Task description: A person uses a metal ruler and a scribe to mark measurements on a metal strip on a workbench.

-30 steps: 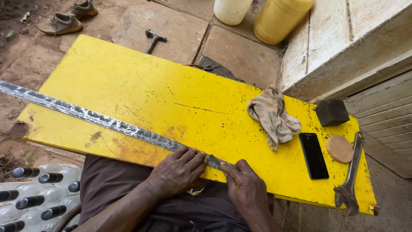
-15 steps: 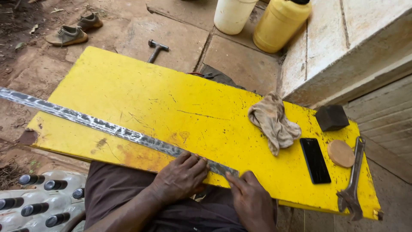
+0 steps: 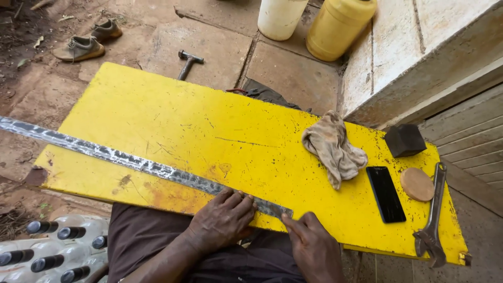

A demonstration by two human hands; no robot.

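**Metal strip pinned at the near edge of the yellow bench**

A long, mottled metal strip [image 3: 141, 163] is laid slantwise across the yellow bench [image 3: 209, 120], its far end overhanging at the left. Its near end is pressed flat under the fingers of the left hand [image 3: 222, 220], no grip being closed round it. The end corner is touched by the right hand [image 3: 313, 246], fingers extended. A crumpled rag [image 3: 332, 147], a dark phone [image 3: 385, 194] and a wrench [image 3: 432, 220] are seen well apart to the right.

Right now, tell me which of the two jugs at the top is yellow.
The right jug, beside the concrete step, is yellow. The one to its left is white.
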